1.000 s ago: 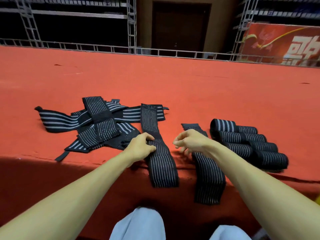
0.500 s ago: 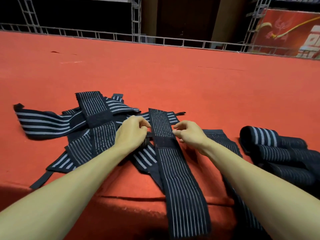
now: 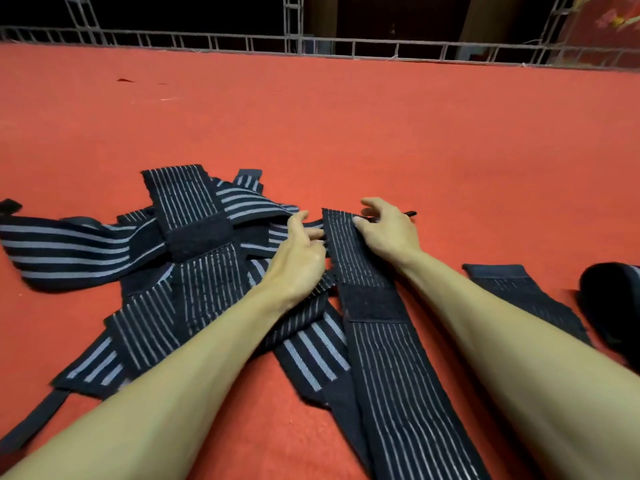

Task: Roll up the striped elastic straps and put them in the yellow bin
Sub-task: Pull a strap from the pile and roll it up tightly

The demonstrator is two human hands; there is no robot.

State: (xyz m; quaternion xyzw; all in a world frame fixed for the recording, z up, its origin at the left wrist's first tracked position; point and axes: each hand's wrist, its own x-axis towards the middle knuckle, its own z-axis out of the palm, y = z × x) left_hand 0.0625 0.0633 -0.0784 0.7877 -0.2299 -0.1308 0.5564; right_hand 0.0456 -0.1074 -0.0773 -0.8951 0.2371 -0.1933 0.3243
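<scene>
Work in hand: the start of a roll on one long strap point(image 3: 394, 368), which lies lengthwise on the red surface point(image 3: 346, 116) with its far end between the two hands and its near end running out of the bottom of the view. The left hand point(image 3: 298, 258) has its fingers curled in against the strap's left edge near the far end and appears to pinch it. The right hand point(image 3: 388, 233) sets its thumb on the striped top face with the fingers arched past the far corner; whether they are hooked under the cloth cannot be told. The yellow bin is not in view. Hazards noted: the strap's left edge touches and partly overlies the loose heap point(image 3: 190, 258) of unrolled straps, so a first turn taken carelessly could catch a neighbour's edge and wind it in. The dark fastening patch point(image 3: 374, 303) sits just nearer than the hands — if it is the gripping kind, it may seize on the elastic weave, or on the heap, and pucker the roll. A thin black tab point(image 3: 410, 213) pokes out beyond the right hand and could be left sticking out of the core. Uneven pull between the hands would make the roll cone sideways. A second flat strap point(image 3: 519, 299) and the rolled straps point(image 3: 609, 299) lie to the right, apart from the work.
</scene>
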